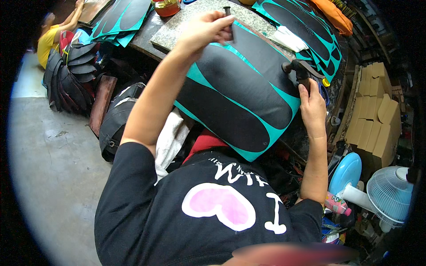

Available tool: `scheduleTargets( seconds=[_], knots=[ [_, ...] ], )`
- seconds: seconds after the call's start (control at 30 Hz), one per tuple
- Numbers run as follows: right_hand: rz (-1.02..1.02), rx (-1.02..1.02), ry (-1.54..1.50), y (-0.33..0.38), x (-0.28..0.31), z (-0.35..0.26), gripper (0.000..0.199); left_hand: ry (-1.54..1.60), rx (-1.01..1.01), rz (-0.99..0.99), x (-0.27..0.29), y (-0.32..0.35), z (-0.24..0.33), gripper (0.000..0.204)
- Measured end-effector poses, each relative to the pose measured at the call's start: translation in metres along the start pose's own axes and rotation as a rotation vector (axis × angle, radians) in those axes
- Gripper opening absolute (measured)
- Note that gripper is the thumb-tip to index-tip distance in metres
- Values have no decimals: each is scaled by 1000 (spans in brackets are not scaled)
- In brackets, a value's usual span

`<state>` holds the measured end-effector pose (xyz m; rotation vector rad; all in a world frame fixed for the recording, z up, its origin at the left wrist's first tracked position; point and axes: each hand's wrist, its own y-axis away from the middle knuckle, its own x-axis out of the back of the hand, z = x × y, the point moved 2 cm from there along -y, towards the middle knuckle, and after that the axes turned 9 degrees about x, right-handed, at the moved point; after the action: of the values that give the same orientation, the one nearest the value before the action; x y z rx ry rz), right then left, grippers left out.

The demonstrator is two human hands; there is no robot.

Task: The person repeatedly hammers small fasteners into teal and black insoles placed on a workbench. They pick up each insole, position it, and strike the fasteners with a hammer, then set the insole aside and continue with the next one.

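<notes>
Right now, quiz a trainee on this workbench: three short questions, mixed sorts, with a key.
1. True or false: the left hand holds a small dark tool above the teal sheet.
2. What does the right hand touch? A) the white fan B) the black hammer-like tool C) the cardboard stack
3. Fill in: the long oval shapes on the teal sheet are coloured ____.

Key: 1 true; 2 B; 3 black.

A workshop: stacked teal-and-black sheets (306, 31), a stone slab (186, 26) on the bench, cardboard boxes (372, 115), concrete floor (49, 159).
</notes>
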<state>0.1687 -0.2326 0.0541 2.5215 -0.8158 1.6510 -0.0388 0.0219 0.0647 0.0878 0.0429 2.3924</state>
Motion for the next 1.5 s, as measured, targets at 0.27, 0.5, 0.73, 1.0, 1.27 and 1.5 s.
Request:
scheduleTargets(
  seconds=[0.27, 0.5, 0.73, 1.0, 1.27, 1.5],
  knots=[
    [-8, 2, 52, 2, 0, -1, 37, 255, -76, 174, -41, -58, -42, 16],
    [59, 37, -37, -8, 6, -1, 38, 35, -193, 361, -52, -64, -53, 15],
    [41, 57, 52, -19, 1, -5, 39, -94, -194, 459, -48, -58, -47, 16],
    [162, 179, -166, -37, 33, -33, 34, -267, -198, 391, -46, -56, -45, 17],
    [483, 555, -149, -58, 40, -82, 29, -790, -653, 479, -79, -40, -32, 14],
    [233, 173, -90, -43, 13, -27, 35, 159, -165, 362, -54, -58, -51, 20]
  ],
)
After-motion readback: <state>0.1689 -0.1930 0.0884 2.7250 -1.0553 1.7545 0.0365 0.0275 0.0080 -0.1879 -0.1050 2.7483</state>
